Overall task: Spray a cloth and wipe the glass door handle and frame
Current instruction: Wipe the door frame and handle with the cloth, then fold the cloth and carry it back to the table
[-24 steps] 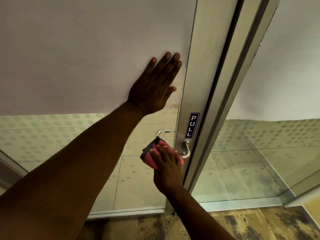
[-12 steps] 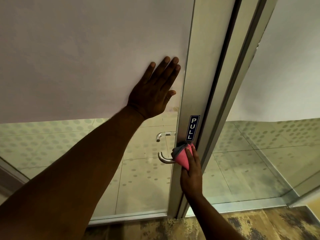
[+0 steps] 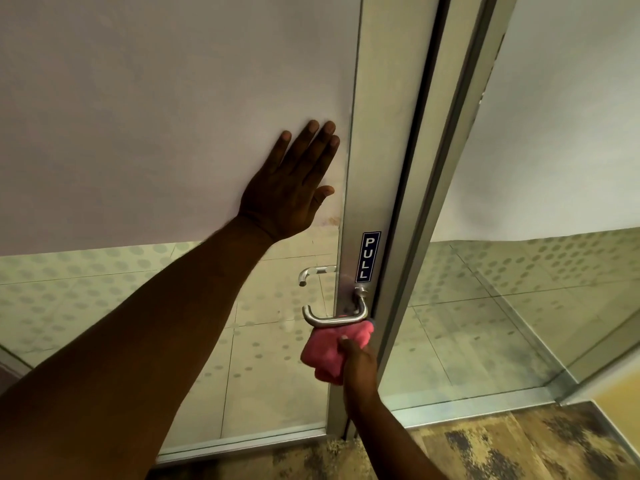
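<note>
Right hand (image 3: 358,367) clenched around a bunched pink cloth (image 3: 327,351), cloth sticking out at the hand's 10 o'clock and pressed up against the underside of the metal door handle (image 3: 334,317), top edge touching the bar, at the door frame (image 3: 374,168). Left hand (image 3: 291,188) grips nothing, fingers spread flat on the frosted upper part of the glass door (image 3: 156,116), at 11 o'clock from the handle and just beside the frame. A blue PULL sign (image 3: 367,257) sits on the frame at 12 o'clock from the handle mount.
</note>
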A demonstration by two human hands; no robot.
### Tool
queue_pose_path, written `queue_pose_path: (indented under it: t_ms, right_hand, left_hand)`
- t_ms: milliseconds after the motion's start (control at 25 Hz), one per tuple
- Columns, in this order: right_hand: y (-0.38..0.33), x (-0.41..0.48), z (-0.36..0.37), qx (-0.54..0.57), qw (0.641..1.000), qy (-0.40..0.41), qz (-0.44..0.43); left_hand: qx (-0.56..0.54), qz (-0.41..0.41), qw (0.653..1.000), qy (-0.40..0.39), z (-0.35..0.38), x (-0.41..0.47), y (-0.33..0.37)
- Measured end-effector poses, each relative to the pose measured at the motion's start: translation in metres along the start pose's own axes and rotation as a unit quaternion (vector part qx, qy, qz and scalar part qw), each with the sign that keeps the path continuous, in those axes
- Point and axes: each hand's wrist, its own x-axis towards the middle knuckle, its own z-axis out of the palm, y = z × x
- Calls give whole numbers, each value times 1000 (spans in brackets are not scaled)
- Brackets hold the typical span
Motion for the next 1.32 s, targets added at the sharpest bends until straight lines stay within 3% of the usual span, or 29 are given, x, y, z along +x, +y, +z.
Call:
queue_pose_path:
  t_ms: [360, 560, 640, 720, 760, 880, 960, 1120, 1320]
  right_hand:
    - [-37, -51, -23, -18, 996, -82, -16]
    - [-63, -91, -44, -4, 996, -66, -62]
    - [-67, -104, -56, 1, 995, -60, -84]
    - [-67, -114, -67, -16, 993, -53, -101]
    - [-66, -119, -72, -22, 993, -45, -106]
    - [-61, -142, -90, -20, 993, -20, -112]
    - [-54, -160, -102, -19, 993, -12, -114]
    - [-45, -189, -126, -7, 994, 9, -113]
    - [-44, -223, -168, -69, 975, 109, -181]
  left_hand:
    - [-76, -8, 995, -58, -22, 0, 2]
    - [-256, -83, 960, -72, -54, -26, 44]
    - [-365, -135, 914, -118, -69, -61, 77]
    - [-479, -197, 827, -220, -90, -104, 113]
    - [-539, -231, 766, -262, -101, -123, 129]
    - [-683, -371, 535, -330, -136, -161, 168]
    - [-718, -375, 443, -385, -158, -171, 180]
    - [-775, -324, 387, -380, -188, -174, 201]
    - [-770, -351, 407, -344, -220, -171, 238]
